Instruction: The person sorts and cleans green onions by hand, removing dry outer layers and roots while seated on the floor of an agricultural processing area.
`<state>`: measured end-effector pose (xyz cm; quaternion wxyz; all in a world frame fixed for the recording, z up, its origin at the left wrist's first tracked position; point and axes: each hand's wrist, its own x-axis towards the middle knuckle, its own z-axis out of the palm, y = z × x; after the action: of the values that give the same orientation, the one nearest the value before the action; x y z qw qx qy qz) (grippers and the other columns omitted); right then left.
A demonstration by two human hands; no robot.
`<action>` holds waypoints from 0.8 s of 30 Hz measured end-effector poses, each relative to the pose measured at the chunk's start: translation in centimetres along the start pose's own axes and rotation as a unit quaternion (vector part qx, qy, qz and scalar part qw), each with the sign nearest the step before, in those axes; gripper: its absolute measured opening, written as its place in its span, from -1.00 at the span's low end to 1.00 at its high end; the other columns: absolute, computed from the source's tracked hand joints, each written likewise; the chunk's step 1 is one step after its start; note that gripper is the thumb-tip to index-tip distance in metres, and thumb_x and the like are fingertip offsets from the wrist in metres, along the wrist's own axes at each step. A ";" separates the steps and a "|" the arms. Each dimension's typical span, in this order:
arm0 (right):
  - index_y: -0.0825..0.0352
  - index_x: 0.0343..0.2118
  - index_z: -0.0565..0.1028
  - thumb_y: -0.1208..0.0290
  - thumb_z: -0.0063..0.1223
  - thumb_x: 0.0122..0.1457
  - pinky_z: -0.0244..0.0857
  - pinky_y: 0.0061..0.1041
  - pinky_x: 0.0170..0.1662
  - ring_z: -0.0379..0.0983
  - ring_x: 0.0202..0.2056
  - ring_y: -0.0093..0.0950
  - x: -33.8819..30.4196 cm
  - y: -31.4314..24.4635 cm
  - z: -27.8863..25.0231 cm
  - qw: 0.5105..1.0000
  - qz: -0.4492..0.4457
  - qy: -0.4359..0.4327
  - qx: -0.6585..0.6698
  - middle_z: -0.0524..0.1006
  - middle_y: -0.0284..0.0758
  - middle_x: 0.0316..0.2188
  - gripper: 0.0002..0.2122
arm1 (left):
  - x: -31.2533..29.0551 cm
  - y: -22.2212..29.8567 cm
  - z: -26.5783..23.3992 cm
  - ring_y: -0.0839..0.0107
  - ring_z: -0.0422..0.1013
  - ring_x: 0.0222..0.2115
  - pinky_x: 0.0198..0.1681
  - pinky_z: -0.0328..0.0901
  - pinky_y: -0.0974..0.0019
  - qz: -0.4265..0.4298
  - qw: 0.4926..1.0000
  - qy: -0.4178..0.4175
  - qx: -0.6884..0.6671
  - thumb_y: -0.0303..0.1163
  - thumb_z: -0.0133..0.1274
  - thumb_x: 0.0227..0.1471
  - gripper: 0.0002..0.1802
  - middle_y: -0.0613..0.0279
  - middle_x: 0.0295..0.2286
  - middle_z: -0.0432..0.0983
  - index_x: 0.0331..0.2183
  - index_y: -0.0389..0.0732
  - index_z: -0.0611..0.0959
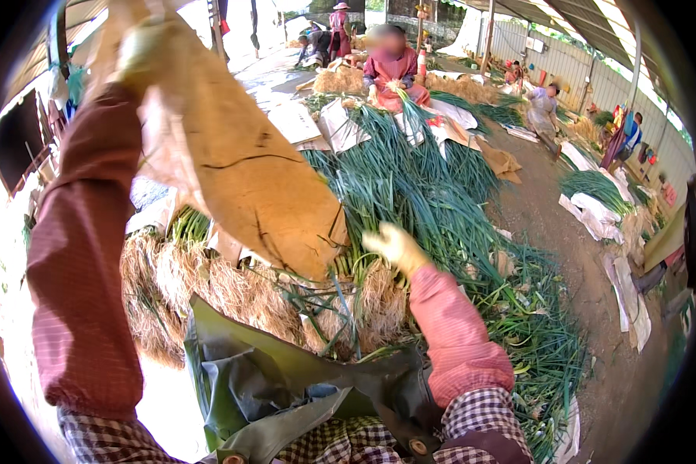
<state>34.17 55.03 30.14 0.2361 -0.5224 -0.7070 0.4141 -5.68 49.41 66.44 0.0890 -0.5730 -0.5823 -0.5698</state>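
Observation:
My left hand (143, 58), in a pale glove and slightly blurred, is raised high at the upper left. It is closed on a large brown paper sheet (243, 174), which hangs down at a slant with dark streaks and bits of leaf on it. The sheet's lower end covers part of a row of green onions (417, 193), whose long leaves stretch away from me. Their pale brown roots (247, 301) face me. My right hand (394, 243), in a cream glove, reaches over the onions beside the sheet's lower edge, fingers stretched out and holding nothing visible.
A dark green apron (309, 379) covers my lap. Loose leaves and trimmings (526, 332) lie to the right, beside a dirt path (557, 247). Across the pile sits a person (394, 69) holding onions. Other people and bundles (595, 189) are farther off under the roof.

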 end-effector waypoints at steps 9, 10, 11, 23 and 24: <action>0.42 -0.23 0.43 0.30 0.15 -0.01 0.30 -0.68 -0.36 0.39 -0.30 -0.60 -6.5 -17.2 -11.0 0.871 -0.291 0.261 0.297 0.50 -0.35 -0.35 -0.66 | -17.8 15.3 18.8 0.33 0.41 -0.31 -0.24 0.29 0.36 0.145 0.921 -0.357 -0.063 -0.30 0.01 -0.09 -0.70 0.05 -0.32 0.48 -0.27 -0.25 0.55; 0.46 -0.30 0.44 0.28 0.13 0.00 0.27 -0.69 -0.53 0.42 -0.51 -0.62 -7.0 -15.3 -12.3 0.907 -0.197 0.302 0.217 0.51 -0.34 -0.50 -0.68 | -19.4 15.6 20.7 0.32 0.41 -0.31 -0.24 0.29 0.35 0.146 0.903 -0.398 -0.067 -0.28 0.03 -0.09 -0.68 0.04 -0.33 0.48 -0.27 -0.25 0.55; 0.46 -0.37 0.44 0.27 0.09 0.02 0.23 -0.67 -0.63 0.38 -0.62 -0.61 -6.7 -14.6 -12.1 0.904 -0.150 0.307 0.256 0.49 -0.34 -0.59 -0.70 | -20.7 15.3 20.9 0.31 0.42 -0.32 -0.25 0.30 0.34 0.136 0.890 -0.433 -0.050 -0.27 0.05 -0.10 -0.67 0.03 -0.33 0.48 -0.27 -0.25 0.55; 0.21 -0.33 0.35 0.19 -0.04 0.08 0.04 -0.68 -0.73 0.25 -0.72 -0.57 -15.6 -7.0 -27.4 0.758 -0.158 0.432 0.462 0.39 -0.42 -0.65 -0.78 | -32.0 -2.9 25.0 0.06 0.36 -0.20 -0.13 0.24 0.20 0.073 0.910 -0.405 0.048 -0.14 0.27 -0.41 -0.18 -0.04 -0.24 0.43 -0.03 -0.08 0.36; 0.21 -0.34 0.35 0.21 -0.04 0.08 0.05 -0.68 -0.72 0.25 -0.72 -0.57 -15.7 -6.9 -27.0 0.756 -0.189 0.414 0.471 0.39 -0.42 -0.66 -0.80 | -33.1 -5.4 25.6 0.11 0.42 -0.28 -0.20 0.27 0.23 0.025 0.912 -0.409 0.013 -0.22 0.20 -0.32 -0.46 0.02 -0.33 0.49 -0.18 -0.06 0.50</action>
<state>56.57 48.72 52.17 0.7954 -0.3216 -0.3398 0.3854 15.07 51.98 29.78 -0.1352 -0.7692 -0.5606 -0.2753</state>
